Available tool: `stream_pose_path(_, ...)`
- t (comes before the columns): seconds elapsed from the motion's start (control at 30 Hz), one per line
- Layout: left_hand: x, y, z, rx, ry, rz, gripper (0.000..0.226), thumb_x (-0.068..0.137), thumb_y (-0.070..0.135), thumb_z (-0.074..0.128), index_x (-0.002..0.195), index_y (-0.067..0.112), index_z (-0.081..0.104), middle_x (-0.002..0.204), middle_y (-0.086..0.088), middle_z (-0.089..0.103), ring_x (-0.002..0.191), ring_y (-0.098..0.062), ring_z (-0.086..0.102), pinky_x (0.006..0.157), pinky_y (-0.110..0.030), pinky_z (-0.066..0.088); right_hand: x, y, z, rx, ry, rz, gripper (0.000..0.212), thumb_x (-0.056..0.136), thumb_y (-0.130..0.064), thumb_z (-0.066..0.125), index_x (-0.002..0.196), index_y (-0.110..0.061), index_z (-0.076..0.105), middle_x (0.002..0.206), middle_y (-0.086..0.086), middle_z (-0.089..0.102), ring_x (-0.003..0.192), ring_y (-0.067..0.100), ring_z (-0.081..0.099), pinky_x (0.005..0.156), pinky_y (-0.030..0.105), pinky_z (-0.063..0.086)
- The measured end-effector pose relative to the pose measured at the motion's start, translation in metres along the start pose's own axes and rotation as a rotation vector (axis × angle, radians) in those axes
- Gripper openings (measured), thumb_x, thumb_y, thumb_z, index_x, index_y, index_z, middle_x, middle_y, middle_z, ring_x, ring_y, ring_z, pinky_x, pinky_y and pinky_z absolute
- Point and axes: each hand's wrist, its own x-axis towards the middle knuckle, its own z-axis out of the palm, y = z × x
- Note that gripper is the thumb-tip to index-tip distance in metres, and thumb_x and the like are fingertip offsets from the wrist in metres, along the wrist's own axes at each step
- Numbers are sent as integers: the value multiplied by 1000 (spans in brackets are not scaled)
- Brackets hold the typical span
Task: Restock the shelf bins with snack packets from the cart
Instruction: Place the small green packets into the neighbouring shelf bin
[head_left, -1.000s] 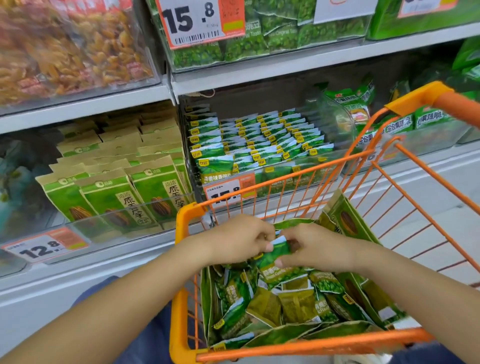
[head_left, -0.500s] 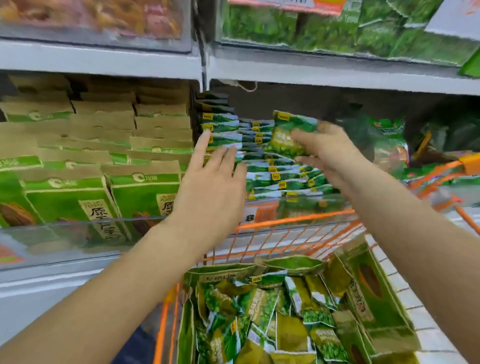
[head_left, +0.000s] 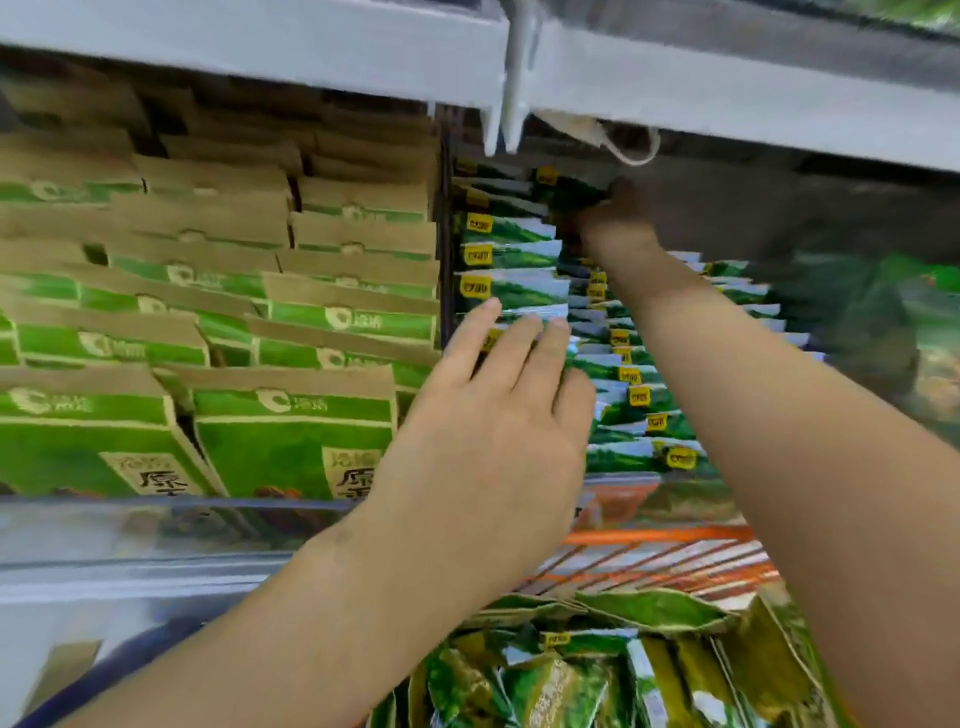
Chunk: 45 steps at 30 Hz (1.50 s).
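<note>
Shelves of green snacks fill the view, with the bin (head_left: 519, 291) of packets (head_left: 506, 260) at centre. At the bin's front the left hand (head_left: 498, 426) lies flat, fingers straight on the packets; the right hand (head_left: 610, 223) reaches deep into its shadowed back, apparently gripping a packet, too blurred to tell. Below the bin, the cart (head_left: 660, 535) holds more packets.

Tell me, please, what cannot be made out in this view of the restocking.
- Right hand, head view: dark and blurred at the bin's back; its grip is unclear.
- Packets in the cart: cut off by the bottom edge.
- Price tag: blurred, partly hidden by the left hand.
</note>
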Motion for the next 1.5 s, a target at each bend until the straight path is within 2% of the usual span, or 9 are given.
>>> stream_pose_path(0.2,1,-1,-5,7,-19,15,37,90,26,44,108,6,70,126,-19,63,118,-33,58,108,-51,36,-42,-11,-32,-120,223,-99,47,89,-27,65,126,-6,48,123,10,56,119,23,51,90,25,39)
stream_pose_path(0.47,-13,12,-37,-162,83,157,27,92,21,49,109,7,65,116,-13,64,111,-34,58,102,-46,39,-230,13,-90,-132,189,-410,3,88,-26,59,89,-23,59,73,-13,58,64,1,54,68,26,44)
stream_pose_path(0.57,-30,27,-63,-247,-273,171,25,100,32,36,94,19,56,86,-1,62,83,-28,62,65,-36,43,-285,32,-95,-318,38,-458,23,90,-42,51,72,-27,51,60,-10,54,61,15,55,57,33,40)
stream_pose_path(0.73,-50,24,-49,-116,-951,204,37,101,42,36,101,13,59,72,2,42,80,-21,50,64,-31,41,-329,79,-75,-1058,-731,-320,21,93,-40,51,102,-24,62,99,1,69,97,23,63,70,29,46)
stream_pose_path(0.87,-51,18,-42,-194,-957,190,39,101,43,39,99,11,60,73,0,51,77,-21,54,63,-32,44,-349,89,-45,-863,-1038,-373,49,88,-41,64,133,-27,51,123,-4,62,105,18,59,81,32,49)
stream_pose_path(1.0,-54,10,-44,-293,-799,160,34,99,44,41,105,17,60,95,-3,64,91,-22,59,76,-35,51,-365,87,-22,-831,-1122,-494,31,92,-31,62,119,-18,59,108,5,67,95,25,62,67,28,40)
stream_pose_path(1.2,-50,7,-55,-696,-657,48,33,95,53,44,103,27,63,89,8,68,81,-7,62,78,-33,52,-339,77,-59,-404,-976,-168,3,92,-19,62,89,-19,63,87,2,70,85,16,66,79,31,53)
stream_pose_path(1.33,-47,8,-68,-988,-774,-72,46,76,76,42,88,37,63,68,14,66,62,-1,62,71,-30,55,-317,43,-115,-28,-821,51,7,91,-15,62,94,-8,62,72,1,68,78,18,72,73,29,58)
stream_pose_path(1.5,-45,22,-68,-1373,-561,-273,3,81,38,73,80,38,70,65,0,67,48,-3,50,47,-24,49,-304,19,-145,187,-604,-29,12,80,-26,66,84,-15,63,68,3,66,68,14,69,73,29,59)
